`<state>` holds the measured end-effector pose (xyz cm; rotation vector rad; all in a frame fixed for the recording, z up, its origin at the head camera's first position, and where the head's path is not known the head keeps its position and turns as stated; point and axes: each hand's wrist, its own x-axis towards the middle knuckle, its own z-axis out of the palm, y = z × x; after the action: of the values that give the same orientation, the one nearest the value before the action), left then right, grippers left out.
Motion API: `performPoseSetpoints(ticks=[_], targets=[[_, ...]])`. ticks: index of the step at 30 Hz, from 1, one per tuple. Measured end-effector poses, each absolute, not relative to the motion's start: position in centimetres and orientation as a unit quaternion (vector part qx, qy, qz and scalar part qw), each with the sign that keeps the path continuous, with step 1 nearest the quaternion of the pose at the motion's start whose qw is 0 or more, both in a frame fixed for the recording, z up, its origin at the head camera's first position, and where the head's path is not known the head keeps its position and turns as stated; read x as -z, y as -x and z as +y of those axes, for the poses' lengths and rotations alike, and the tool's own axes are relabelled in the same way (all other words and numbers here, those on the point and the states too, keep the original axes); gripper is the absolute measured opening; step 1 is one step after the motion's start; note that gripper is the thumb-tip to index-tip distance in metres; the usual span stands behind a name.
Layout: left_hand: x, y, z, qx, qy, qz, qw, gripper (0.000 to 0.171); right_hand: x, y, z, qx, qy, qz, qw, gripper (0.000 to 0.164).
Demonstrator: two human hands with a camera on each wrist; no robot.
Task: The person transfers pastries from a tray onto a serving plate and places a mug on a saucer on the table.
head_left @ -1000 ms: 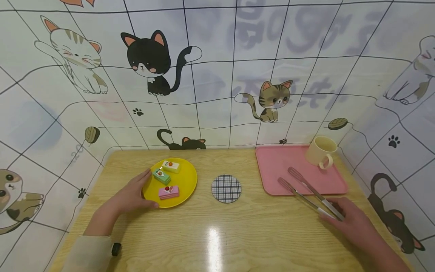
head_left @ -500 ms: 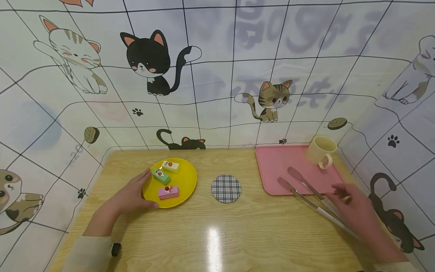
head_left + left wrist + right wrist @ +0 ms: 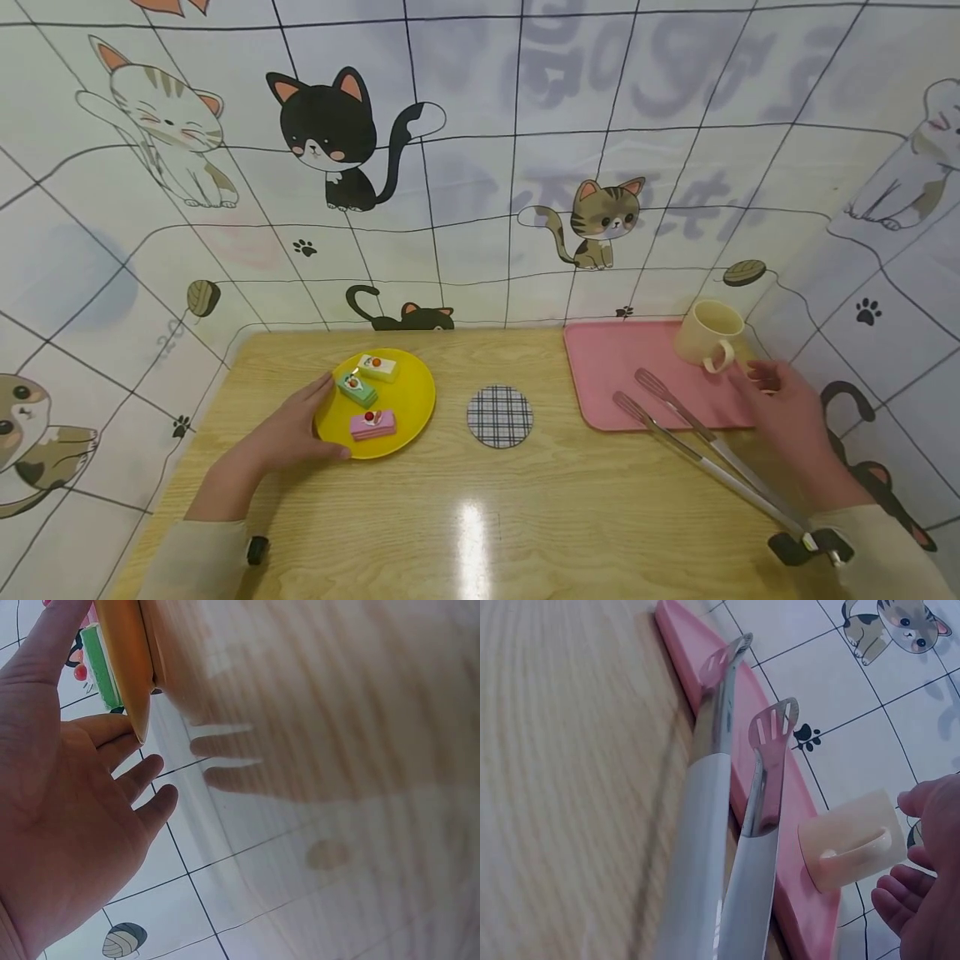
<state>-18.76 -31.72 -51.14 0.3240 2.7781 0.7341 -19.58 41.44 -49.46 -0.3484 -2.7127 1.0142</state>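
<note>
My left hand (image 3: 288,425) lies against the left rim of a yellow plate (image 3: 412,408), thumb and forefinger spread along its edge. Toy cake slices sit on it: white (image 3: 377,367), green (image 3: 356,389) and pink (image 3: 372,424). In the left wrist view the other fingers (image 3: 155,810) extend loosely. My right hand (image 3: 787,421), holding nothing, hovers at the pink tray's (image 3: 607,350) right corner. Beside its fingertips stands a cream mug (image 3: 705,332), handle toward me. White-handled metal tongs (image 3: 720,467) lie beneath the right forearm, their slotted heads over the tray.
A round plaid coaster (image 3: 499,416) lies mid-table between plate and tray. The wooden table (image 3: 420,517) meets a cat-patterned wall covering (image 3: 480,192) at the back and sides. A black wrist mount (image 3: 810,546) sits by the tongs' handle end.
My right hand has let go of the tongs and moved up and away toward the mug handle. The tongs stay on the table. The left hand and the plate have not moved.
</note>
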Motion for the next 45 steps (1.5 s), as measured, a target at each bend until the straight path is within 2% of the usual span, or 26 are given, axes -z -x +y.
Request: performPoseSetpoints(ticks=[12,19,25,45], targets=[[51.2,18.9,-31.8,-0.253,-0.110,0.953,0.125,0.133,49.6,22.9,41.5,-0.363,0.146,-0.913,0.113,0.076],[51.1,19.0,-31.8,-0.251,-0.108,0.954,0.126,0.133,50.8,24.4,41.6,-0.362,0.157,-0.909,0.135,0.065],[51.2,19.0,-31.9,-0.253,-0.109,0.953,0.126,0.133,50.9,24.9,41.2,-0.366,0.156,-0.907,0.139,0.057],[51.4,19.0,-31.9,-0.246,-0.115,0.955,0.122,0.133,50.8,25.2,40.6,-0.407,0.199,-0.884,0.112,0.049]])
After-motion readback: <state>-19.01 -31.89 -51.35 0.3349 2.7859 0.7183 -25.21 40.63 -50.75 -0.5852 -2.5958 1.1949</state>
